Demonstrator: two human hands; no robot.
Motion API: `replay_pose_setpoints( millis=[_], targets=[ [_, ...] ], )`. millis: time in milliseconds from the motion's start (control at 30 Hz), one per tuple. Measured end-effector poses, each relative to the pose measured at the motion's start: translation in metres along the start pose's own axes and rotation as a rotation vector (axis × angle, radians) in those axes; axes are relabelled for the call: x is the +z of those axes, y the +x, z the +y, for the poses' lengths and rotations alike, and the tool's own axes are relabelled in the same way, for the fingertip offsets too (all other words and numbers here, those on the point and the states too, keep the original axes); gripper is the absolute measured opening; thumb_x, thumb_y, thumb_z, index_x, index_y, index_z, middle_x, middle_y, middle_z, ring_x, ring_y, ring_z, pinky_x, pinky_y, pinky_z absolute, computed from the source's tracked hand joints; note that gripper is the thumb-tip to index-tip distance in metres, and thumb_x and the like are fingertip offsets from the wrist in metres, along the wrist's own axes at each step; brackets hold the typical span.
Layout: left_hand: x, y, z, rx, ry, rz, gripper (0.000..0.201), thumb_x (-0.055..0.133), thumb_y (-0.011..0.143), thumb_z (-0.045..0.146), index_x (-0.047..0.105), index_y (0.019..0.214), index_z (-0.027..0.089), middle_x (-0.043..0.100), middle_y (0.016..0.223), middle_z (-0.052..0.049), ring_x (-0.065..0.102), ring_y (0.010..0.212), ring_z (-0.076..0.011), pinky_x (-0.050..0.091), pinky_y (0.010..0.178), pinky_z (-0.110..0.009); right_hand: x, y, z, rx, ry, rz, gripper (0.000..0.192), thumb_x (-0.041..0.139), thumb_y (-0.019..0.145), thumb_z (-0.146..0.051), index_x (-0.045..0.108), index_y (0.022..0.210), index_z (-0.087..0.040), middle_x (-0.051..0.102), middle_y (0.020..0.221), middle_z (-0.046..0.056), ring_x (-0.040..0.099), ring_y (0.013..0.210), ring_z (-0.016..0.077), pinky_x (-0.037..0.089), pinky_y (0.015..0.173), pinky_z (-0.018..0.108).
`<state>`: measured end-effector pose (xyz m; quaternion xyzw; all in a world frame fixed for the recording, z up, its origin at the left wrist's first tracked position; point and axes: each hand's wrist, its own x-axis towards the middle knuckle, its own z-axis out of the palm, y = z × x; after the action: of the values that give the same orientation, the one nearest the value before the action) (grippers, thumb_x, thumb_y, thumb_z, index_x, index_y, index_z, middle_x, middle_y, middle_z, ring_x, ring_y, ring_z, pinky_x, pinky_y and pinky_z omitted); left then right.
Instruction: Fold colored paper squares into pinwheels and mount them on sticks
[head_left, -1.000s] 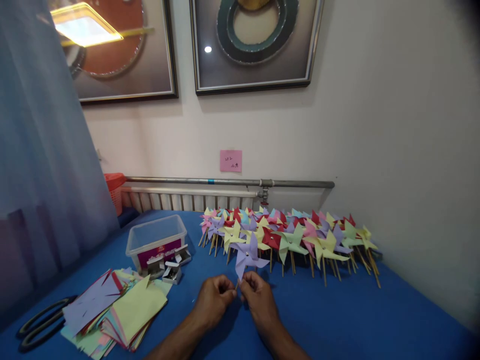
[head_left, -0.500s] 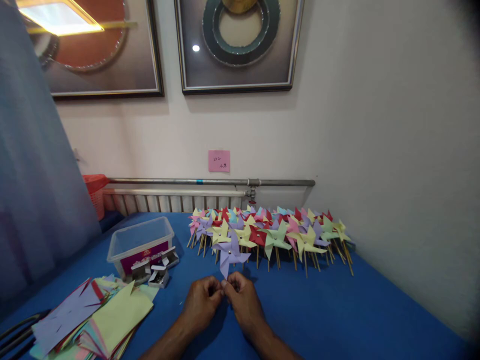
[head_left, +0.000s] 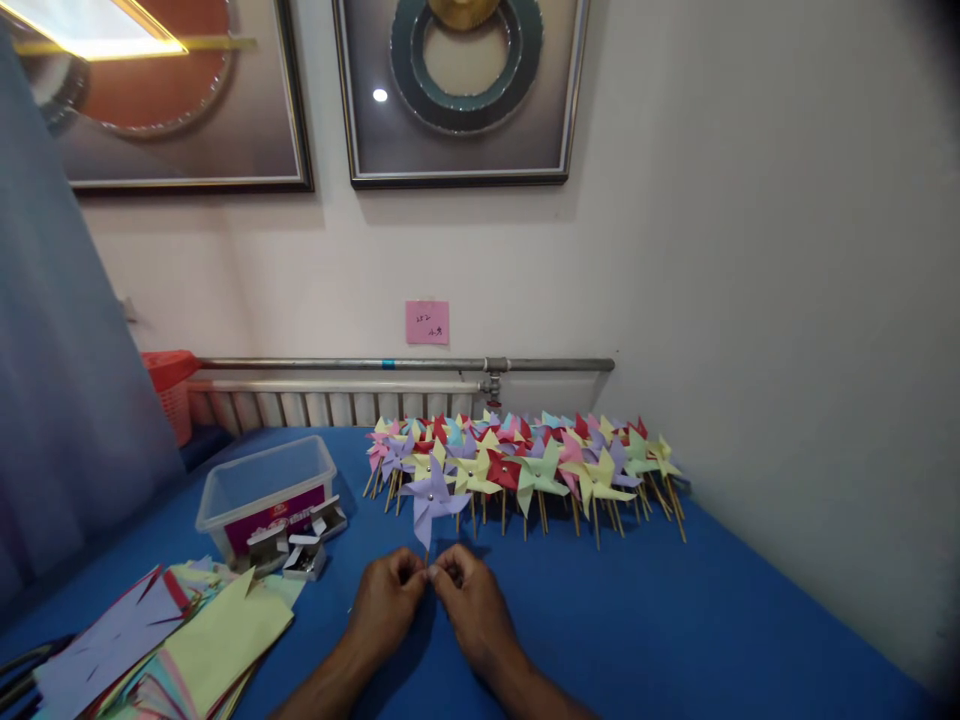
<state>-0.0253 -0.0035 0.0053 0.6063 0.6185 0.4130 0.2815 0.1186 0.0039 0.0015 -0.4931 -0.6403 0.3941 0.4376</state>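
Left hand (head_left: 388,598) and right hand (head_left: 466,595) pinching stick of purple pinwheel (head_left: 432,498) upright over blue worktop (head_left: 675,620), pinwheel row (head_left: 525,460) at 1 o'clock, paper stack (head_left: 187,650) at 8 o'clock

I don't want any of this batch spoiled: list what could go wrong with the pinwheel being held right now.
1. Both hands, left hand and right hand, pinch only the bottom of the thin stick, so the purple pinwheel may tip or slip out.
2. It stands just in front of the row of finished pinwheels; a lean forward could snag or knock them.
3. Its paper blades look flimsy and might crease if bumped.
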Motion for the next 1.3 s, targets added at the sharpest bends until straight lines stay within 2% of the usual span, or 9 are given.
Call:
replay_pose_setpoints(
  millis=[133, 300, 400, 600, 733, 867, 967, 1167, 1300],
  targets=[
    [-0.018, 0.008, -0.004, -0.016, 0.116, 0.113, 0.020, 0.054, 0.083, 0.024, 0.055, 0.064, 0.020, 0.055, 0.059, 0.003, 0.051, 0.062, -0.0150, 0.033, 0.061, -0.025, 0.000, -0.010, -0.008, -0.092, -0.053, -0.068, 0.013, 0.057, 0.087, -0.025, 0.059, 0.074, -0.022, 0.056, 0.063, -0.005, 0.050, 0.059, 0.0130, 0.034, 0.058, 0.024],
    [-0.030, 0.014, -0.007, -0.064, 0.277, 0.115, 0.019, 0.056, 0.087, 0.020, 0.061, 0.069, 0.020, 0.063, 0.064, 0.001, 0.058, 0.067, -0.0162, 0.033, 0.065, -0.025, 0.001, -0.016, -0.014, -0.247, -0.144, -0.115, 0.011, 0.057, 0.087, -0.019, 0.061, 0.077, -0.022, 0.064, 0.071, -0.003, 0.057, 0.068, 0.0144, 0.037, 0.065, 0.025],
    [-0.021, 0.023, -0.002, -0.075, 0.268, 0.089, 0.018, 0.057, 0.086, 0.017, 0.062, 0.069, 0.019, 0.066, 0.067, 0.000, 0.060, 0.070, -0.0164, 0.034, 0.066, -0.024, 0.001, -0.015, -0.014, -0.273, -0.176, -0.107, 0.012, 0.057, 0.087, -0.018, 0.062, 0.077, -0.022, 0.065, 0.071, -0.002, 0.058, 0.068, 0.0150, 0.037, 0.065, 0.026],
    [0.015, 0.046, 0.017, -0.123, 0.257, 0.052, 0.014, 0.061, 0.084, 0.016, 0.066, 0.071, 0.018, 0.070, 0.075, -0.004, 0.061, 0.073, -0.0174, 0.035, 0.066, -0.025, -0.005, -0.014, -0.014, -0.303, -0.197, -0.071, 0.013, 0.056, 0.087, -0.018, 0.061, 0.076, -0.023, 0.066, 0.073, -0.001, 0.060, 0.070, 0.0161, 0.037, 0.066, 0.026],
    [0.030, 0.046, 0.018, -0.116, 0.263, 0.052, 0.013, 0.059, 0.086, 0.021, 0.068, 0.076, 0.019, 0.072, 0.080, -0.006, 0.063, 0.077, -0.0201, 0.034, 0.066, -0.028, -0.007, -0.013, -0.014, -0.293, -0.175, -0.024, 0.015, 0.054, 0.090, -0.021, 0.061, 0.077, -0.023, 0.068, 0.075, 0.000, 0.061, 0.071, 0.0167, 0.039, 0.068, 0.026],
    [0.035, 0.043, 0.013, -0.068, 0.263, 0.065, 0.014, 0.058, 0.087, 0.023, 0.069, 0.079, 0.019, 0.074, 0.083, -0.008, 0.064, 0.078, -0.0225, 0.034, 0.065, -0.030, -0.004, -0.012, -0.014, -0.281, -0.167, -0.047, 0.013, 0.053, 0.089, -0.020, 0.061, 0.079, -0.023, 0.069, 0.076, 0.001, 0.062, 0.072, 0.0171, 0.040, 0.068, 0.027],
    [0.036, 0.044, 0.013, -0.098, 0.279, 0.068, 0.016, 0.057, 0.088, 0.024, 0.070, 0.080, 0.018, 0.074, 0.084, -0.009, 0.065, 0.081, -0.0234, 0.036, 0.067, -0.031, -0.002, -0.012, -0.013, -0.267, -0.177, -0.043, 0.013, 0.053, 0.089, -0.021, 0.061, 0.078, -0.023, 0.069, 0.076, 0.001, 0.062, 0.071, 0.0171, 0.039, 0.068, 0.027],
    [0.034, 0.048, 0.021, -0.194, 0.381, 0.040, 0.017, 0.057, 0.090, 0.025, 0.072, 0.084, 0.021, 0.076, 0.087, -0.005, 0.068, 0.083, -0.0177, 0.039, 0.067, -0.026, -0.004, -0.011, -0.011, -0.226, -0.156, -0.045, 0.014, 0.053, 0.091, -0.024, 0.061, 0.079, -0.023, 0.072, 0.080, 0.002, 0.064, 0.075, 0.0171, 0.040, 0.069, 0.026],
    [0.035, 0.049, 0.022, -0.222, 0.424, 0.050, 0.018, 0.057, 0.091, 0.026, 0.074, 0.088, 0.021, 0.078, 0.089, -0.005, 0.069, 0.087, -0.0174, 0.040, 0.069, -0.025, -0.004, -0.010, -0.011, -0.203, -0.123, -0.044, 0.015, 0.052, 0.091, -0.025, 0.061, 0.080, -0.023, 0.072, 0.081, 0.002, 0.065, 0.076, 0.0173, 0.041, 0.070, 0.026]
  ],
)
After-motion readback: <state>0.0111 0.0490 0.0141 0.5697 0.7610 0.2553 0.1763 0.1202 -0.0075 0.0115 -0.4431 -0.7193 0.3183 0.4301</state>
